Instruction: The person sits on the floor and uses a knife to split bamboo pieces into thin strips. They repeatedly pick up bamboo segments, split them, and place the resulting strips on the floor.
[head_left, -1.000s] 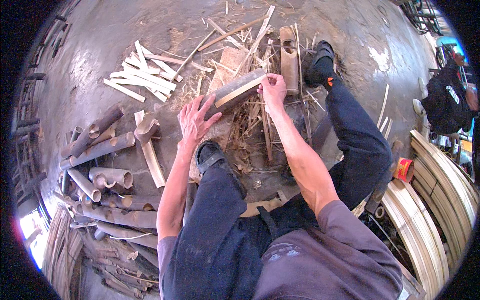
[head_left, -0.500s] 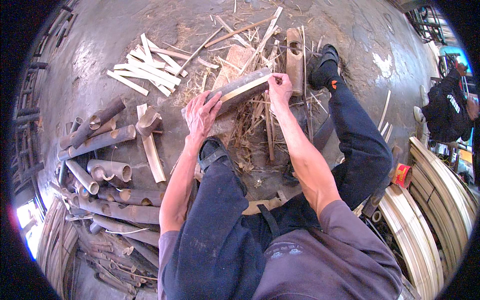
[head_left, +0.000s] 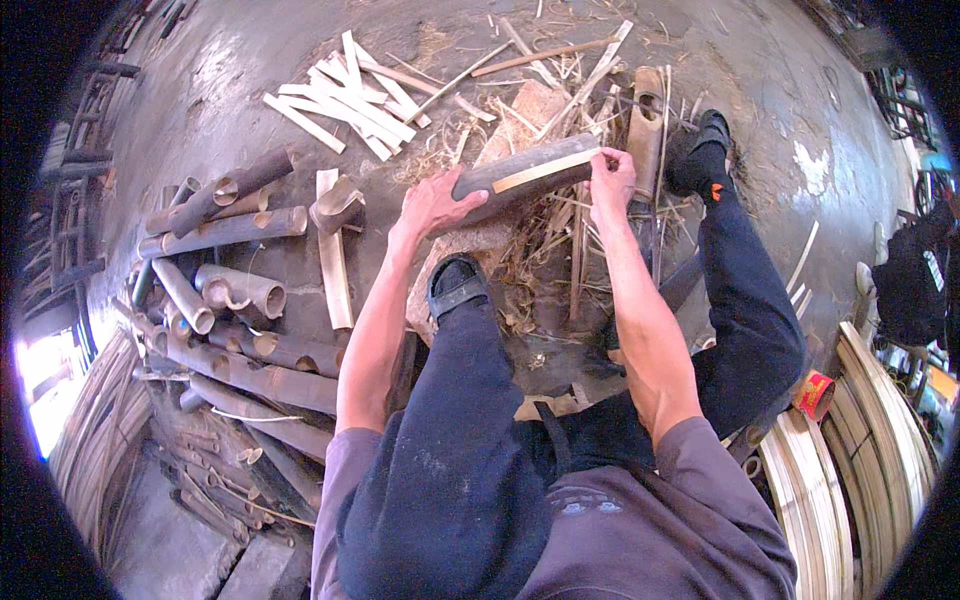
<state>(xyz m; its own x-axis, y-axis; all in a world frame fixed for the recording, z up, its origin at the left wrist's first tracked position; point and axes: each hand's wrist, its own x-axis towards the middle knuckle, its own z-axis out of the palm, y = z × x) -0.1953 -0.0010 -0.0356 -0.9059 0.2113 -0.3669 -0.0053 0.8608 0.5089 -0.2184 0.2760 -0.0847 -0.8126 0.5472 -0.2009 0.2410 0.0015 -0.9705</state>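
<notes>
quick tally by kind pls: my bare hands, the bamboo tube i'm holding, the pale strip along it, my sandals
Left hand and right hand: 2
Bamboo tube: 1
Pale strip: 1
Dark sandals: 2
Total: 6

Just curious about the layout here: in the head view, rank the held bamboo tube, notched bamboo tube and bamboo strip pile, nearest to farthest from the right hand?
1. Held bamboo tube, at the right hand.
2. Notched bamboo tube, ahead, slightly right.
3. Bamboo strip pile, ahead, well left.
</notes>
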